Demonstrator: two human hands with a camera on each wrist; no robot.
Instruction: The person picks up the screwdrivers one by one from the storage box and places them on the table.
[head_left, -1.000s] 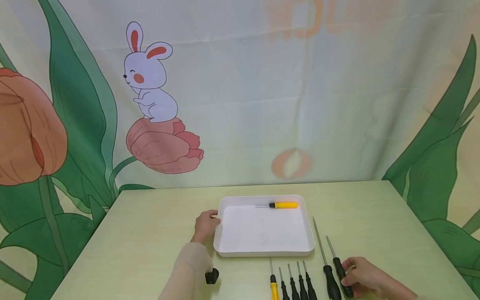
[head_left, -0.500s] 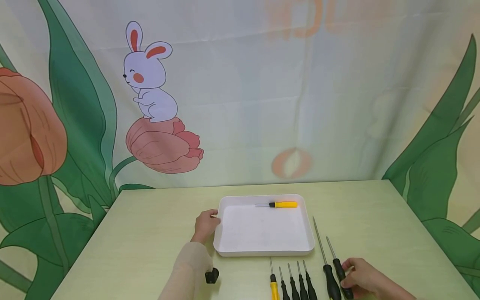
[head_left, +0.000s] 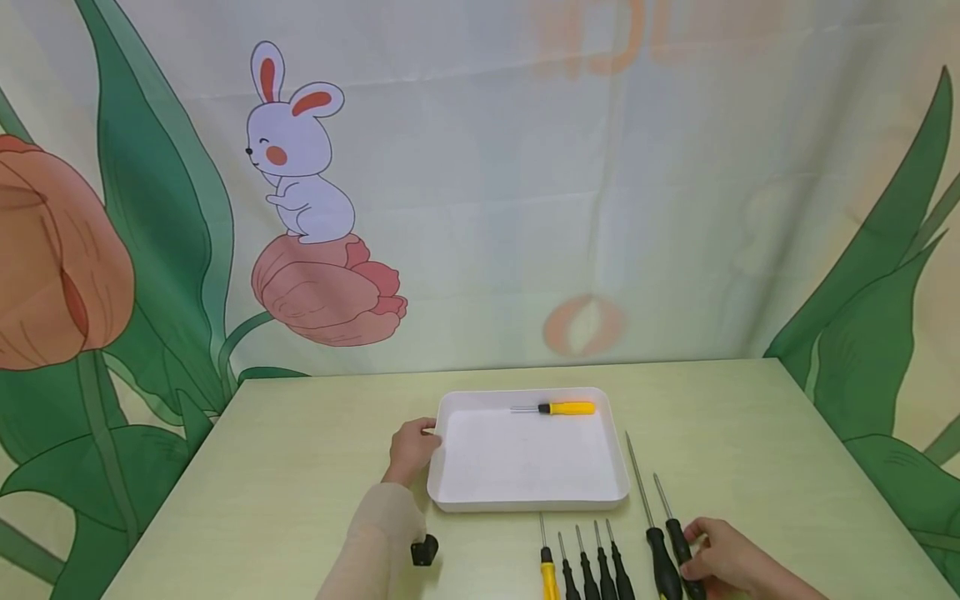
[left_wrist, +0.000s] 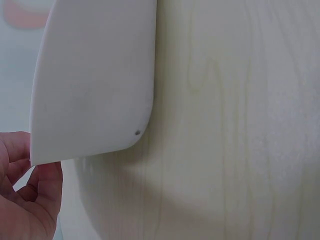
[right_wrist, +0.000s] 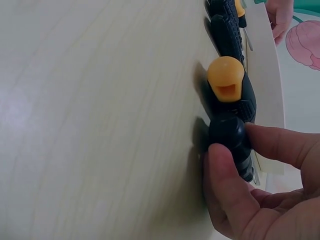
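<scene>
My left hand (head_left: 411,450) pinches the left rim of a white tray (head_left: 517,467); the left wrist view shows fingers and thumb at the tray's corner edge (left_wrist: 95,100). Inside the tray, near its far side, lies a yellow-handled screwdriver (head_left: 567,408). To the right of the tray, my right hand (head_left: 727,554) pinches the handle of a black screwdriver (head_left: 681,546) between thumb and fingers. It lies with its shaft pointing away from me. Close beside it on the left is a longer screwdriver (head_left: 663,563) with a black handle, whose yellow end (right_wrist: 226,75) shows in the right wrist view.
In front of the tray lie a yellow-and-black screwdriver (head_left: 549,575) and several small black-handled screwdrivers (head_left: 587,575) in a row. The pale wooden table (head_left: 315,433) ends at a printed curtain (head_left: 480,208). A black device (head_left: 424,550) sits at my left wrist.
My right hand has shifted very slightly toward me on the black screwdriver's handle. The left hand and the tray stay where they were.
</scene>
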